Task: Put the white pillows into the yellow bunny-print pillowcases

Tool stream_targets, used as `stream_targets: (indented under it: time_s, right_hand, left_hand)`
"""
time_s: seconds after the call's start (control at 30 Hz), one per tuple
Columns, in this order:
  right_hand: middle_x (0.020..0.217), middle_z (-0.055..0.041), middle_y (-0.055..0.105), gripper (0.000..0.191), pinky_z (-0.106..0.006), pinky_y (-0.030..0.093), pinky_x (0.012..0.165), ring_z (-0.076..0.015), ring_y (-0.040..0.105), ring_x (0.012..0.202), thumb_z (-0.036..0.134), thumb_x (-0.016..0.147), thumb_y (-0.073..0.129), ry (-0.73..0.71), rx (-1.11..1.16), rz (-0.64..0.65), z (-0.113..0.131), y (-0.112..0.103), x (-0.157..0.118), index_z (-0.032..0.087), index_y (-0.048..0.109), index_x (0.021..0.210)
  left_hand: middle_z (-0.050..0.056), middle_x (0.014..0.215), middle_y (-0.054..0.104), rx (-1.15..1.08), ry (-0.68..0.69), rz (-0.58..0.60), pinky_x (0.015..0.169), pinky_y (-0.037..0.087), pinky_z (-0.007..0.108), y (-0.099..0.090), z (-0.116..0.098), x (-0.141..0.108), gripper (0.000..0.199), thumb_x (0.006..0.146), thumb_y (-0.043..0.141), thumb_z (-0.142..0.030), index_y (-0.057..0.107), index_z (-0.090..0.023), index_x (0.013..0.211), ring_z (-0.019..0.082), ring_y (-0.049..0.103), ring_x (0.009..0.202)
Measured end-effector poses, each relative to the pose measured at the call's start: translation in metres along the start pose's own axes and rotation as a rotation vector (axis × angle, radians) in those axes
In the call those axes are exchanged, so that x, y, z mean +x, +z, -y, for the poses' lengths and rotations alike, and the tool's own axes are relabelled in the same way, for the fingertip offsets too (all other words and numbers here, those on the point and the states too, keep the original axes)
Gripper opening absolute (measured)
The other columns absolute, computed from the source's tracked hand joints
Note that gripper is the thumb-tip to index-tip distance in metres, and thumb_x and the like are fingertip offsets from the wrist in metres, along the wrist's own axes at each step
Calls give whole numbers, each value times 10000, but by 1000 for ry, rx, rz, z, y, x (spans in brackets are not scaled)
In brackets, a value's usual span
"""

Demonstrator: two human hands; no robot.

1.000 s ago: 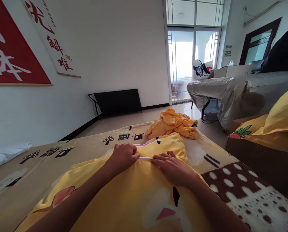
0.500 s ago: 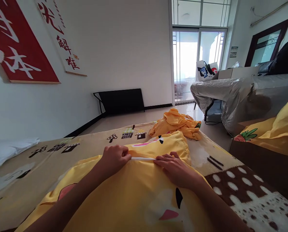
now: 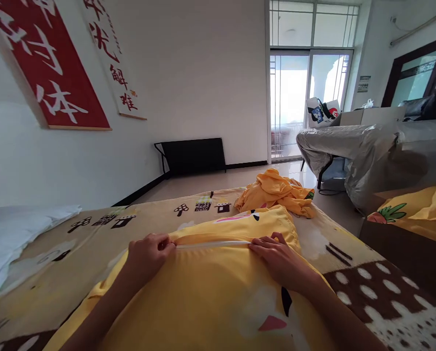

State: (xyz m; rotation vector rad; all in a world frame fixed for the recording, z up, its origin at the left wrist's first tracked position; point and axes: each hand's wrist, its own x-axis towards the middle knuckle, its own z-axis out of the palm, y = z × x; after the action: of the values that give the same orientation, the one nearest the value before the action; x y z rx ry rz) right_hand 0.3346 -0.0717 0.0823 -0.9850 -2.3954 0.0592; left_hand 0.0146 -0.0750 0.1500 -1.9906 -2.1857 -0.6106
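Observation:
A plump yellow pillow cover printed with a cartoon face lies in front of me on the patterned blanket. Across its top runs a white zipper, stretched between my two hands. My left hand is closed, thumb and fingers pinching the cloth at the zipper's left end. My right hand grips the cover at the zipper's right end, its fingers partly curled. Whether a zipper pull sits under the fingers is hidden. Just beyond lies a crumpled orange-yellow cloth.
The beige and brown patterned blanket spreads underneath. A white pillow lies at the left. To the right, a cardboard box holds more yellow fabric. A plastic-covered table stands behind it. A black folded panel leans against the wall.
My left hand has slid left along the zipper, so a longer stretch of it shows between the hands. My right hand keeps its hold. The whole view has shifted slightly left.

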Motion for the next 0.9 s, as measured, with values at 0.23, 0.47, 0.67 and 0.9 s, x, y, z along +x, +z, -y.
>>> stream_targets:
  time_s: [0.23, 0.47, 0.67, 0.9]
  right_hand:
    - [1258, -55, 597, 385, -383, 308, 974, -168, 536, 1141, 98, 903, 376, 38, -81, -22, 3, 10, -1, 247, 580, 1194]
    - [1149, -94, 631, 300, -381, 387, 908, -195, 549, 1042, 75, 870, 406, -98, -204, -151, 72, 18, 25, 191, 606, 1061]
    - [924, -89, 661, 187, -366, 412, 812, -213, 587, 887, 153, 854, 486, -184, -318, 202, 165, 36, 115, 172, 620, 983]
    - [964, -111, 621, 224, -365, 383, 793, -228, 539, 933, 119, 878, 433, 116, -298, 116, 190, 97, 142, 156, 642, 947]
  left_hand:
    - [29, 855, 708, -439, -24, 15, 712, 408, 267, 1, 53, -23, 292, 704, 468, -444, 590, -194, 615, 215, 601, 830]
    - [29, 722, 654, -555, 100, -25, 691, 417, 286, 14, 65, -37, 245, 756, 467, -365, 616, -189, 672, 188, 580, 721]
    - [42, 772, 664, -650, 175, 18, 726, 418, 297, 11, 75, -40, 232, 760, 459, -335, 616, -177, 693, 183, 577, 762]
    - [31, 700, 640, -721, 133, 62, 696, 418, 289, 21, 77, -40, 201, 695, 456, -286, 609, -164, 648, 167, 546, 690]
